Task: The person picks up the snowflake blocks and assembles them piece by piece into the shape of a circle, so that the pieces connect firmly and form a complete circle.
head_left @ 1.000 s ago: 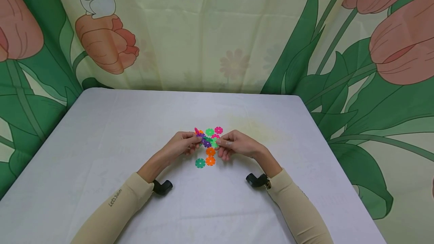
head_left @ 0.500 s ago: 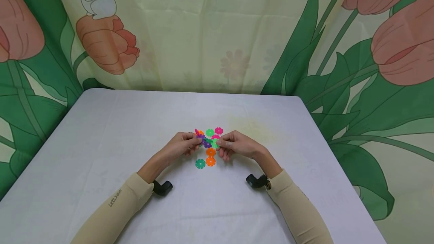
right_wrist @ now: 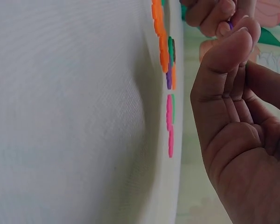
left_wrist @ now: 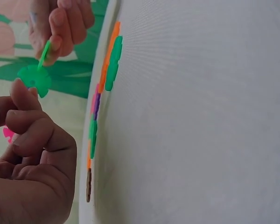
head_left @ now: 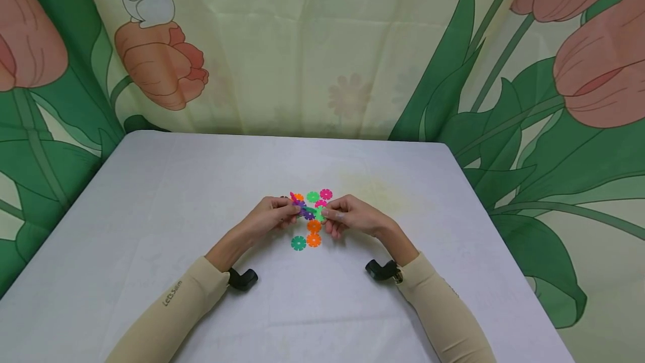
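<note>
Over the middle of the table, my left hand (head_left: 272, 214) pinches a small cluster of notched plastic discs, with a purple disc (head_left: 300, 206) and a pink one (head_left: 293, 196) showing. Facing it, my right hand (head_left: 355, 214) pinches a light green disc (head_left: 320, 213) between thumb and fingers. A darker green disc (left_wrist: 36, 80) spans the gap between the hands and meets the light green disc edge-on in the left wrist view. Fingers hide how the cluster joins. In the right wrist view, my right hand's fingers (right_wrist: 224, 56) cover the disc they hold.
Loose discs lie flat on the white-covered table (head_left: 201, 184) beneath and around the hands: orange ones (head_left: 314, 239), a teal one (head_left: 298, 243), a pink one (head_left: 326, 194) and a green one (head_left: 313, 197). A brown disc (left_wrist: 88, 185) shows edge-on. A tulip-printed curtain (head_left: 302, 71) hangs behind.
Both hands keep their place and their grip on the discs. The whole head view shifts very slightly; no disc on the table has visibly moved.
</note>
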The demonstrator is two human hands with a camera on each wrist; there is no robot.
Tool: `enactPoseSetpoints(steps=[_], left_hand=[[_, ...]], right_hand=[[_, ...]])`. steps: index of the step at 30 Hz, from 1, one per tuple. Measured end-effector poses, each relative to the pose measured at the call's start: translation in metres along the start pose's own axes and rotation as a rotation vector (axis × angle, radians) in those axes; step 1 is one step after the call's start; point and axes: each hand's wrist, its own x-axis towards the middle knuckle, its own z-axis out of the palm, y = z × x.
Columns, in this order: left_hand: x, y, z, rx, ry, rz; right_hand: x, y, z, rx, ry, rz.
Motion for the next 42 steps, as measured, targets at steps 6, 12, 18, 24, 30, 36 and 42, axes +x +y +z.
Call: enactPoseSetpoints(steps=[6,12,18,24,30,36,42], left_hand=[[0.0013,-0.0025,-0.0019,-0.022,-0.022,0.032],[0.0021,-0.0036,-0.0014,-0.026,-0.04,0.049],[0.0032,-0.0038,-0.0001,-0.022,-0.04,0.058],[0.0034,-0.0039,-0.001,-0.008,-0.031,0.038],[0.0041,-0.0032,-0.0014,-0.012,-0.017,0.02],[0.0018,-0.0012,0.0002,-0.012,0.013,0.02],[0.0012,-0.0015,0.0014,0.011,0.018,0.029]], right_hand=[[-0.0006,-0.0007,0.001,0.001,0.001,-0.016],[-0.0012,-0.0006,0.0011,-0.011,-0.008,-0.027],[-0.0012,-0.0008,0.0023,-0.002,-0.019,-0.016],[0.0007,-0.0002,0.0039,0.004,-0.005,-0.013],[0.0032,0.0,0.0047,-0.007,0.018,0.003],[0.0033,0.0008,0.0052,-0.026,-0.018,-0.01],[0.0014,0.0014,0.0054,-0.074,-0.087,-0.046]])
